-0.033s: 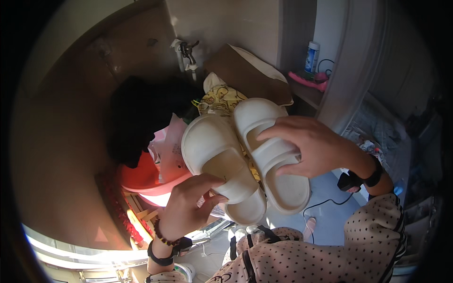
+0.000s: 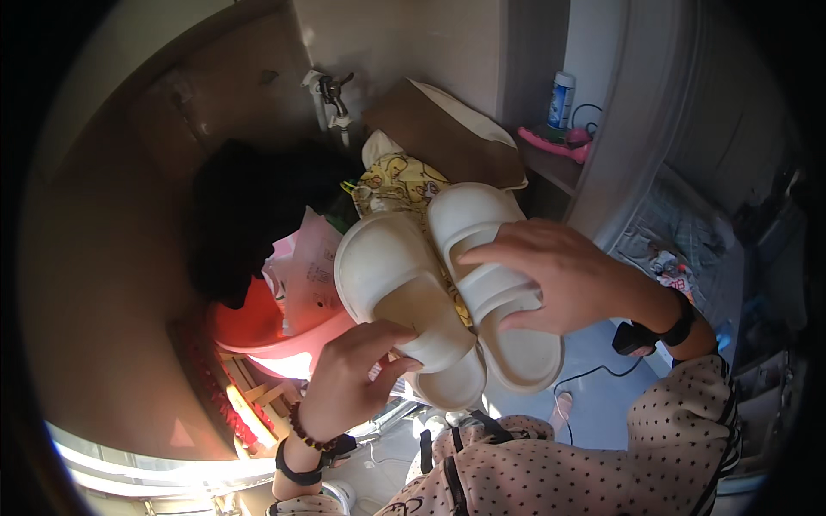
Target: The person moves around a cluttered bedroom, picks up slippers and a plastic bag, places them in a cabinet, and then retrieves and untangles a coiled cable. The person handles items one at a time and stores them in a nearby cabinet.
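A pair of white slide slippers is held up side by side in front of me, toe ends pointing away. My left hand (image 2: 365,365) pinches the near edge of the strap on the left slipper (image 2: 379,254) between thumb and fingers. Over the strap of the right slipper (image 2: 523,353), my right hand (image 2: 559,273) has its fingers at the front opening and its thumb at the heel side. Yellow patterned cloth (image 2: 404,179) shows behind the toes and through the gap between the slippers.
On the left, a red basin (image 2: 232,327) holds a pink-white plastic bag (image 2: 310,267) beside a black heap (image 2: 241,206). A tap (image 2: 331,90) is on the wall. Right of it stand a brown-and-white panel (image 2: 447,129), a blue-white can (image 2: 561,99) and a pink object (image 2: 555,148). A cord (image 2: 594,371) crosses the floor.
The surroundings sit slightly further left in the picture. Both hands keep the same grip on the slippers, which have barely moved.
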Tool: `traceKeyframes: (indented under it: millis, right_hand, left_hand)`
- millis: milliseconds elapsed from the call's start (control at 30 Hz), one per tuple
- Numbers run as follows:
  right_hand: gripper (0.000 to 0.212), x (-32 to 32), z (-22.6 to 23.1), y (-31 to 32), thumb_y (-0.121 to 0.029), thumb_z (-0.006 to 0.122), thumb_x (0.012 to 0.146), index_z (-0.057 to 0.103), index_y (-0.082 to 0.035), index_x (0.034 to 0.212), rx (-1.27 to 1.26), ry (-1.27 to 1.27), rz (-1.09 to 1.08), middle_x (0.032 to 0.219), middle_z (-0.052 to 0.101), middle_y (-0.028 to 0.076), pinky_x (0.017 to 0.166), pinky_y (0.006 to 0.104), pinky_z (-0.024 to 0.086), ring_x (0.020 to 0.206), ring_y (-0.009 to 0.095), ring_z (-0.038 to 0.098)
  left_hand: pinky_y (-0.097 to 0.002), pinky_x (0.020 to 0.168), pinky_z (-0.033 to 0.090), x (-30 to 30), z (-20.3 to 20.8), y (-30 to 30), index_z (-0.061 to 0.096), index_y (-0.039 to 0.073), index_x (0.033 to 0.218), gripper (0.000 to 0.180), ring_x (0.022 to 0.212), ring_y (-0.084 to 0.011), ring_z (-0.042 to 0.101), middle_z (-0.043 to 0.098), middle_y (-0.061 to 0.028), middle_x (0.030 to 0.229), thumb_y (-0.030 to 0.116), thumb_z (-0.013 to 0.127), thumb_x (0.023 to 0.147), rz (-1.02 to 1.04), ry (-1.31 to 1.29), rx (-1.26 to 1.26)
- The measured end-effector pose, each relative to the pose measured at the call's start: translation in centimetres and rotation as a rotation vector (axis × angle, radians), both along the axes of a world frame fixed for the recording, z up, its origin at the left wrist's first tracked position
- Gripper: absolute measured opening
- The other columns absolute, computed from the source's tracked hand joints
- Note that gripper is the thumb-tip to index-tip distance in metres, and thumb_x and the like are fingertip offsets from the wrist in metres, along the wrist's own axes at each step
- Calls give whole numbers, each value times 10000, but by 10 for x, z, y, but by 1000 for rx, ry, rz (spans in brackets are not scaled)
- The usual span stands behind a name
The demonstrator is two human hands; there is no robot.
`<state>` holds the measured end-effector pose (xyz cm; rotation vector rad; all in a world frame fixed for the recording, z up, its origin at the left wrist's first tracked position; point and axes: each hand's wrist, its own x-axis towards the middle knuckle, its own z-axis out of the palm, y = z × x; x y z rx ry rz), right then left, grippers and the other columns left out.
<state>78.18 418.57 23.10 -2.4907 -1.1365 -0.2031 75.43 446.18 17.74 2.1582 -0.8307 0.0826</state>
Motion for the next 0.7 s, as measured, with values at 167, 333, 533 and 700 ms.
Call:
traceKeyframes:
  millis: [167,333,533,700]
  right_hand:
    - [694,-19,-85,-36,-403,803,578,574,-171,1191,-174,-195,-53,894,484,66,821,350,342,861,231,484]
    - [552,-67,-110,-52,-414,804,538,653,-199,1024,-151,-227,-152,930,474,77,860,374,302,943,247,438]
    - [483,-139,-114,-80,-358,815,541,654,-223,976,-125,-87,-364,936,448,52,904,427,280,981,247,432]
    - [413,-200,-170,-156,-323,810,531,672,-233,910,17,-115,-441,922,479,49,908,402,275,986,239,435]
  left_hand:
    - [-362,663,500,-1,-65,-74,607,19,967,252,772,-288,604,641,-100,932,45,697,733,-89,-118,-4]
    - [-367,644,495,-29,-77,-103,605,29,963,242,747,-288,598,635,-99,897,72,692,742,-138,-22,-24]
    - [-335,592,500,-78,-63,-138,612,27,963,242,654,-254,621,635,-104,879,106,708,756,-210,91,32]
    - [-320,586,502,-121,-88,-226,622,19,979,254,642,-235,630,644,-116,909,141,711,774,-293,218,149]
